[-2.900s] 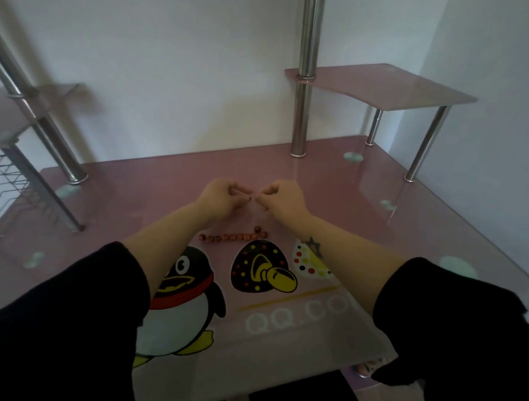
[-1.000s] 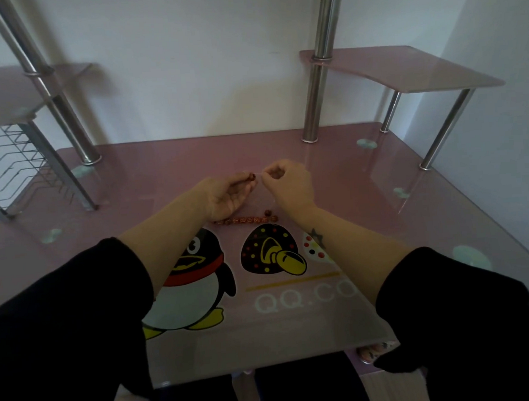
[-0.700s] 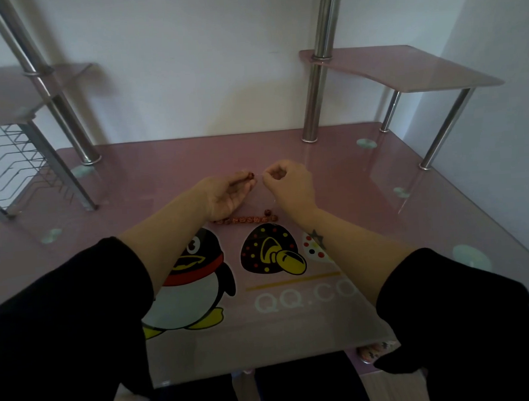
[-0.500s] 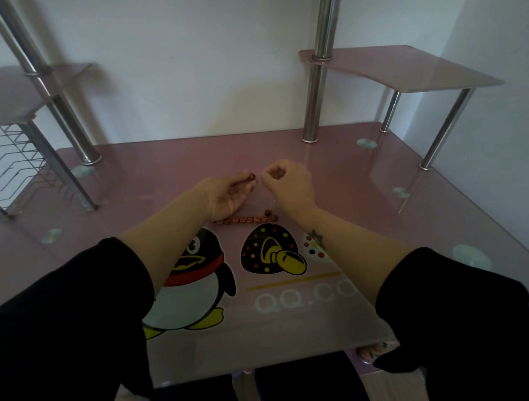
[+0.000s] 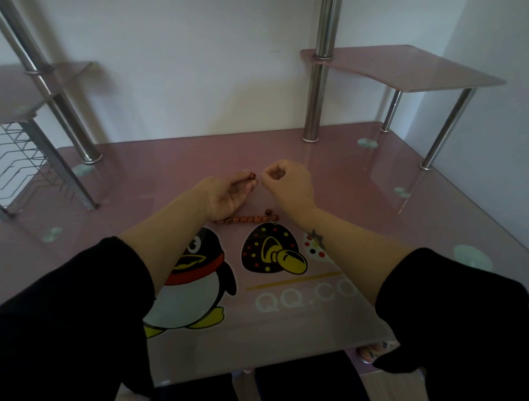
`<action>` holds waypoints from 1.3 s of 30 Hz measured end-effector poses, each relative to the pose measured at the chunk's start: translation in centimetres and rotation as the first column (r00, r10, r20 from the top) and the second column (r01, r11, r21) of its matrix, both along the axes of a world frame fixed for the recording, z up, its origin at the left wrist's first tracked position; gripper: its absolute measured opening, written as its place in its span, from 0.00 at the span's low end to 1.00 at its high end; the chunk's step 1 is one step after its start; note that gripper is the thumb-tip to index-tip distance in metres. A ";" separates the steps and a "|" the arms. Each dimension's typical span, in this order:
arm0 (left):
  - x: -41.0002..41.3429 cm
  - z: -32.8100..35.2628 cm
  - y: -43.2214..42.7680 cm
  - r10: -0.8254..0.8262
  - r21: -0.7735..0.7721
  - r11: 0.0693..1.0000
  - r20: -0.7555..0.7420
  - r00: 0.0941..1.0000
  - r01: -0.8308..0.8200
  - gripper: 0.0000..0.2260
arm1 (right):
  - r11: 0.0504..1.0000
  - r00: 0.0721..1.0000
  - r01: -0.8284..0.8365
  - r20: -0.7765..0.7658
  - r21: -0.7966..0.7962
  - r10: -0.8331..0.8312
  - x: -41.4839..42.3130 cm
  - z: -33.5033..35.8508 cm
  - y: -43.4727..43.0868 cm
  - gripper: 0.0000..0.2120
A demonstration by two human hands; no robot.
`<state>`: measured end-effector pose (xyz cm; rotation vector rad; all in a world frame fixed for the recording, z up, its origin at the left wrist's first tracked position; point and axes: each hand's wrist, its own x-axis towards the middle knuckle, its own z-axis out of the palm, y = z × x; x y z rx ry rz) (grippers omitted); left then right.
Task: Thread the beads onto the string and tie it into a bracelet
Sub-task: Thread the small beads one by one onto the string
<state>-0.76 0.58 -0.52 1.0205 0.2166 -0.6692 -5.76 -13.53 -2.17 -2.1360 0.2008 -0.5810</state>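
Over the far middle of a pink glass desk, a person's left hand pinches one dark red bead at its fingertips. The right hand, just beside it, has thumb and forefinger curled tight, presumably on the string, which is too fine to show. A row of beads lies on the glass near the wrists, with a loose bead just beyond its right end. A missed hole or a slack pinch could drop the bead, which would likely roll on the smooth glass. A lowered wrist could scatter the row.
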 end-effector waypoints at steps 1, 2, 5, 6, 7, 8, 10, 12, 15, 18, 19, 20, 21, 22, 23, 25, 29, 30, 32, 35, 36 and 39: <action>0.0 0.0 0.0 0.003 0.003 1.000 0.001 1.000 -0.003 0.04 | 1.000 1.000 -0.002 0.002 0.006 0.002 0.0 0.0 0.0 0.02; 0.1 -0.1 0.0 0.008 0.004 1.000 0.000 1.000 -0.008 0.04 | 1.000 1.000 -0.001 0.009 0.016 0.001 0.0 0.0 0.0 0.02; 0.1 -0.2 0.1 0.016 0.006 1.000 -0.002 1.000 -0.016 0.04 | 1.000 1.000 0.005 0.023 0.026 -0.006 -0.2 0.1 0.0 0.02; 0.2 -0.2 0.1 0.016 0.007 1.000 -0.001 1.000 -0.016 0.04 | 1.000 1.000 0.002 0.019 0.023 -0.003 -0.2 0.1 0.0 0.02; 0.2 -0.2 0.2 0.016 0.008 1.000 -0.002 1.000 -0.016 0.04 | 1.000 1.000 -0.001 0.014 0.023 0.000 -0.2 0.1 0.0 0.02; 0.2 -0.2 0.2 0.016 0.009 1.000 -0.002 1.000 -0.016 0.04 | 1.000 1.000 -0.002 0.009 0.024 0.002 -0.2 0.2 0.1 0.03; 0.2 -0.2 0.2 0.020 0.010 1.000 -0.005 1.000 -0.019 0.04 | 1.000 1.000 -0.004 0.007 0.018 0.004 -0.2 0.2 0.1 0.03; 0.2 -0.2 0.2 0.020 0.013 1.000 -0.005 1.000 -0.020 0.04 | 1.000 1.000 -0.006 0.012 0.012 0.005 -0.3 0.2 0.1 0.03; 0.1 -0.2 0.1 0.018 0.017 1.000 -0.002 1.000 -0.018 0.04 | 1.000 1.000 -0.007 0.013 0.011 0.007 -0.4 0.3 0.1 0.04; 0.1 -0.2 0.1 0.016 0.016 1.000 0.002 1.000 -0.016 0.04 | 1.000 1.000 -0.005 0.009 0.011 0.005 -0.4 0.3 0.2 0.03; 0.1 -0.2 0.1 0.014 0.016 1.000 0.003 1.000 -0.014 0.04 | 1.000 1.000 -0.004 0.005 0.010 0.004 -0.4 0.3 0.2 0.03; 0.1 -0.1 0.1 0.013 0.015 1.000 0.005 1.000 -0.013 0.04 | 1.000 1.000 -0.005 0.001 0.009 0.005 -0.4 0.3 0.2 0.03; 0.0 -0.1 0.1 0.011 0.015 1.000 0.009 1.000 -0.011 0.04 | 1.000 1.000 -0.007 -0.001 0.009 0.007 -0.3 0.3 0.2 0.02; 0.0 -0.1 0.1 0.009 0.016 1.000 0.013 1.000 -0.010 0.04 | 1.000 1.000 -0.009 -0.004 0.009 0.009 -0.3 0.3 0.2 0.02; 0.0 -0.1 0.1 0.008 0.017 1.000 0.014 1.000 -0.008 0.04 | 1.000 1.000 -0.010 -0.006 0.006 0.010 -0.3 0.3 0.2 0.02; 0.0 -0.1 0.0 0.005 0.018 1.000 0.014 1.000 -0.005 0.04 | 1.000 1.000 -0.014 -0.012 -0.005 0.014 -0.3 0.3 0.2 0.02; 0.0 -0.2 0.0 -0.002 0.011 1.000 0.013 1.000 0.002 0.04 | 1.000 1.000 -0.024 -0.013 -0.014 0.024 -0.2 0.2 0.3 0.03; 0.0 -0.2 0.0 -0.005 0.011 1.000 0.013 1.000 0.005 0.04 | 1.000 1.000 -0.026 -0.014 -0.016 0.026 -0.2 0.1 0.3 0.04; 0.1 -0.2 0.1 -0.007 0.021 1.000 0.015 1.000 0.007 0.04 | 0.999 0.999 -0.031 -0.012 -0.022 0.031 -0.1 0.1 0.3 0.04; 0.1 -0.4 0.0 -0.007 0.032 0.999 0.019 1.000 0.006 0.03 | 0.999 0.999 -0.037 -0.006 -0.033 0.037 -0.1 0.1 0.2 0.05; 0.1 -0.4 0.0 -0.009 0.034 0.999 0.020 1.000 0.009 0.03 | 0.998 0.999 -0.040 -0.003 -0.037 0.040 -0.1 0.1 0.2 0.06; 0.1 -0.3 0.0 -0.009 0.039 0.999 0.024 1.000 0.008 0.02 | 0.997 0.998 -0.056 0.014 -0.046 0.056 -0.1 0.1 0.2 0.06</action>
